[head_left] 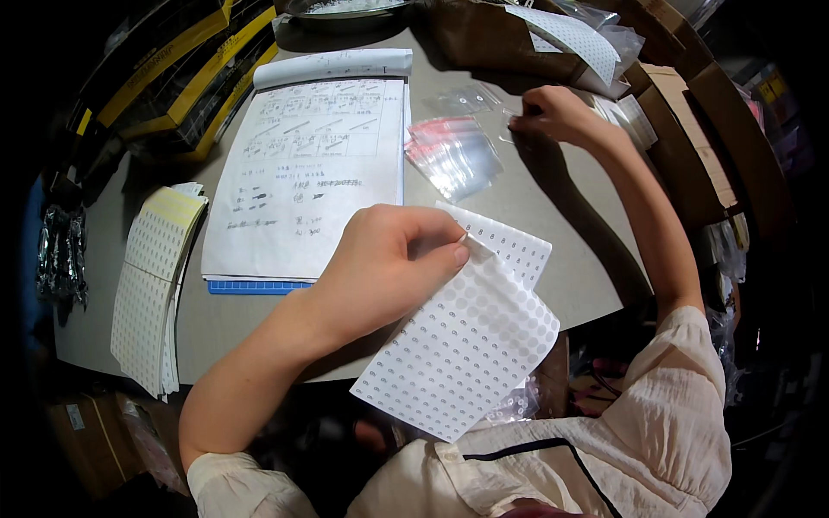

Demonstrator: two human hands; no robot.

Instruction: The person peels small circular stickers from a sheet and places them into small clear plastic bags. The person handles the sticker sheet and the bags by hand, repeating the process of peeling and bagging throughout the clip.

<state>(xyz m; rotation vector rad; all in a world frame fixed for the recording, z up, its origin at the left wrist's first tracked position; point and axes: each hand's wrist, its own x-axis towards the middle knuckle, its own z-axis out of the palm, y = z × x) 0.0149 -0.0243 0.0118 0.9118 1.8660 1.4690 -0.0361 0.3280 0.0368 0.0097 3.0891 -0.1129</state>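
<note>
My left hand pinches the upper corner of a white sheet of round stickers, between thumb and forefinger. Small printed marks run in rows across it; its upper part shows bare grey circles. Another sticker sheet lies on the table partly beneath it. Farther right, my right hand is closed, its fingertips at the edge of a small clear plastic bag. Just left of that hand are a fanned stack of clear zip bags with red edges and a small clear bag with bits inside.
A handwritten paper pad lies on a blue board atop the grey table. Yellowish sticker sheets stack at left, beside black-and-yellow boxes. Cardboard boxes line the right side. A round metal dish stands at the back.
</note>
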